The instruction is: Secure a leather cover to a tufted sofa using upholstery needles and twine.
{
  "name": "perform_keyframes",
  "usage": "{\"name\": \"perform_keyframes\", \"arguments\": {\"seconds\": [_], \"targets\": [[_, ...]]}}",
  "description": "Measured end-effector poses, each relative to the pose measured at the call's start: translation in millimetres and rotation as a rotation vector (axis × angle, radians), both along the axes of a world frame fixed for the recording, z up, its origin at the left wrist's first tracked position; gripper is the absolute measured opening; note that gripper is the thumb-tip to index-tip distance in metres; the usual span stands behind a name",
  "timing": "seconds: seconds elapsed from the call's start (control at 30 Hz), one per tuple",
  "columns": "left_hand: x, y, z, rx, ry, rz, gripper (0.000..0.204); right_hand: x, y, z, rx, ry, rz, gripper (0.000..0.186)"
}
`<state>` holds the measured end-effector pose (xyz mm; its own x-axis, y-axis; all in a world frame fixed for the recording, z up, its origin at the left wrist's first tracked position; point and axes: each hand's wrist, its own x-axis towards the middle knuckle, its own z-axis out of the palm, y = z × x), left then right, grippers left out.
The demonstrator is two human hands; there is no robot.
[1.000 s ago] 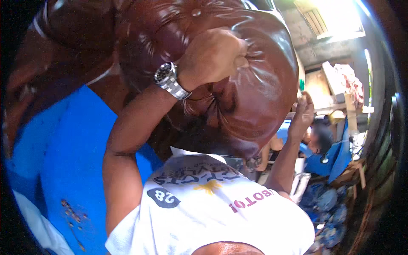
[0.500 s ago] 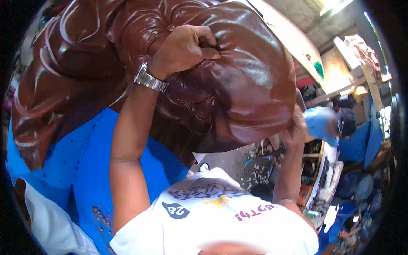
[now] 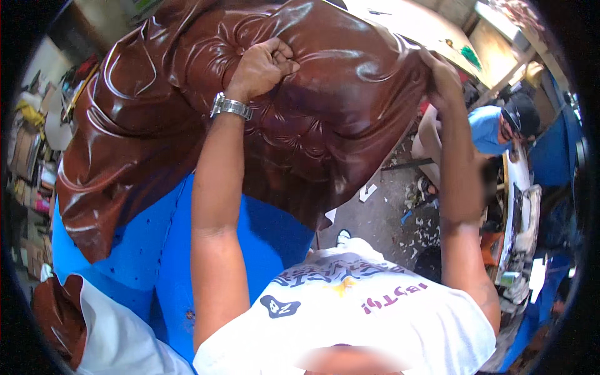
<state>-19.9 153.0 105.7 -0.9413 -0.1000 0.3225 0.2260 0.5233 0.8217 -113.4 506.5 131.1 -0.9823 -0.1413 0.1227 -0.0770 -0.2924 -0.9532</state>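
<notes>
**Brown tufted cover held up in both hands**

Your left hand (image 3: 262,65) is closed into a fist on the brown tufted leather cover (image 3: 187,106), knuckles up, fingers bunched into a fold near one of the buttoned dimples. A metal wristwatch (image 3: 230,106) sits on that wrist, just below the grip.

Your right hand (image 3: 442,78) is at the cover's right edge, fingers wrapped over the rim and gripping it; the fingertips themselves are hidden behind the material.

The cover hangs raised in front of you, above chest level, stretched between both hands. Most of its bulk lies left of and below your left hand, sagging down in glossy wrinkles toward the lower left. The stretch between the two hands is pulled tauter.

Beneath the cover and touching its lower edge is a blue padded surface (image 3: 150,250), dotted with small marks. A second piece of brown leather over white fabric (image 3: 69,319) shows at the lower left corner.

Beyond your right arm, another person in a blue shirt and dark cap (image 3: 494,128) is nearby. The floor (image 3: 387,212) under the cover's right end is littered with scraps.
</notes>
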Motion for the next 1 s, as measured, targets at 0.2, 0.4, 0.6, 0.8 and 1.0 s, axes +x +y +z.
{"name": "perform_keyframes", "arguments": {"seconds": [0.2,0.4,0.6,0.8,1.0], "targets": [[-3,21,6,-0.222,0.066,0.030,0.026,-66,43,-34,-0.085,-0.124,-0.105,0.032],[4,18,3,0.050,0.094,-0.050,0.018,-123,77,-70,0.788,0.161,0.009,0.031],[-2,0,-1,-0.095,-0.012,0.024,0.021,-128,-19,-12,0.062,-0.071,-0.161,0.028],[-2,15,11,-0.186,-0.031,0.111,0.028,-26,-77,44,0.648,0.914,-0.466,0.029],[6,25,20,-0.287,-0.032,0.118,0.026,78,-61,-3,0.754,1.403,0.136,0.018]]}}
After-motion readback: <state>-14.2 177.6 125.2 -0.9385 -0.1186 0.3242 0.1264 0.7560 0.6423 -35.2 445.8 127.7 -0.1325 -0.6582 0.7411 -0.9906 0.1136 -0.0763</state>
